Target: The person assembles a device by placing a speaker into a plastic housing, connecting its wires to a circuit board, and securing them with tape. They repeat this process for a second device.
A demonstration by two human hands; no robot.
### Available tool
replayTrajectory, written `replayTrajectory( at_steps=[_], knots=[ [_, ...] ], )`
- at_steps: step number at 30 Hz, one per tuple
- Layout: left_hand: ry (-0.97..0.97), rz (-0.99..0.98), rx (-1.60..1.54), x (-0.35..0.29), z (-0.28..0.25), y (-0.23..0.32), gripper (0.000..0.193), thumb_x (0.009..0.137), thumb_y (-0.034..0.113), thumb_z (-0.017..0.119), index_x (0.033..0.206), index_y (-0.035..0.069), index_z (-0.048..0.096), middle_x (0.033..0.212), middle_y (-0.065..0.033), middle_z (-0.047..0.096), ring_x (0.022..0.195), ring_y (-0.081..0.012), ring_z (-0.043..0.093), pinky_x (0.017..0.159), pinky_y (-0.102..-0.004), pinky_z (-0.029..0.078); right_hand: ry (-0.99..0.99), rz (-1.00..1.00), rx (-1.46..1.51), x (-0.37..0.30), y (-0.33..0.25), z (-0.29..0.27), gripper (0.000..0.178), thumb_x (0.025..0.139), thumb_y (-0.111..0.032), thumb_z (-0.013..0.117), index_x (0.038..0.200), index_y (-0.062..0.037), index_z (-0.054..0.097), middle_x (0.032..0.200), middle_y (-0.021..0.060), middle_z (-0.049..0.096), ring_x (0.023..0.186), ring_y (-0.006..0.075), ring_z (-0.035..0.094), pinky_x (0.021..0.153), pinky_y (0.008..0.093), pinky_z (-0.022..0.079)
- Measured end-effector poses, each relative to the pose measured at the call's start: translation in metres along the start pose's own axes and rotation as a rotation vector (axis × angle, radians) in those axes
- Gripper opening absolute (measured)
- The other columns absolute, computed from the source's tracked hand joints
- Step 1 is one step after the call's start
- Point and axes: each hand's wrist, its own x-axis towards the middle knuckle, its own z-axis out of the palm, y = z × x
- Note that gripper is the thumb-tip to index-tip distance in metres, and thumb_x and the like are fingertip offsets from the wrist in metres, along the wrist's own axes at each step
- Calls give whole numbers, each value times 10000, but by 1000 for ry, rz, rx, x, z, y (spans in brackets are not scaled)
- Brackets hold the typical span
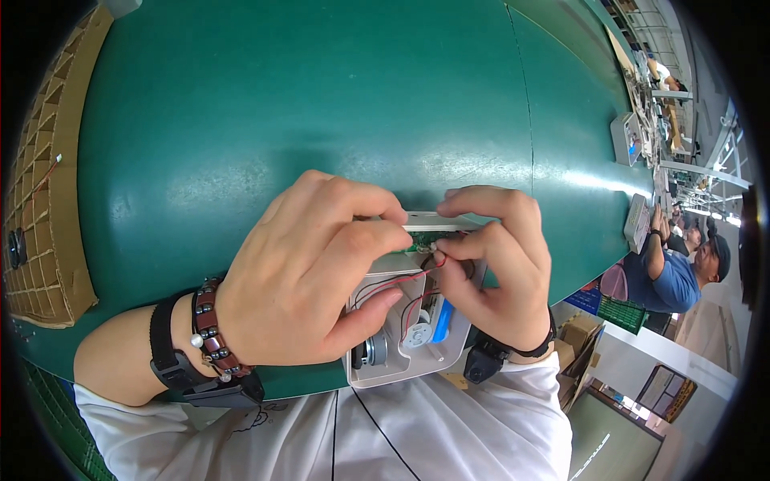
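Parts in the casing, panel not down

My open pale casing (401,370) sits at the near edge of the green bench (321,104), close against my shirt. My left hand (321,264) holds the raised pale panel (437,221) between its fingers; my right hand (501,272) pinches what looks like a small wire connector (434,248) beside the circuit board (419,240). The silver motor (417,333) and blue cylinder (443,321) are already inside. Judging by this, the wiring remains unfinished and the casing unclosed; whether the connector is seated, I cannot tell.
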Motion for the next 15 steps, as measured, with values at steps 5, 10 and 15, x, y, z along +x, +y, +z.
replayTrajectory(
  at_steps=[5,10,15],
  knots=[
    [-11,8,1,2,-1,1,502,639,62,720,1090,69,499,1087,-136,539,890,-299,521,756,-400,421,32,-49,32,-6,-2,-5,221,584,88,665,743,-35,574,984,148,623,823,246,620,637,303,449],
    [-15,7,21,2,-1,1,502,639,73,724,1089,67,502,1085,-132,541,886,-297,521,756,-396,420,80,-196,74,-10,3,8,247,585,90,673,781,-34,588,963,131,642,751,194,603,571,275,413],
    [-25,13,36,2,-2,0,495,641,74,709,1091,63,501,1089,-129,543,885,-296,521,757,-393,421,46,-241,-84,-11,-3,0,258,579,59,696,787,-60,598,944,88,658,717,153,579,653,285,369]
  ],
)
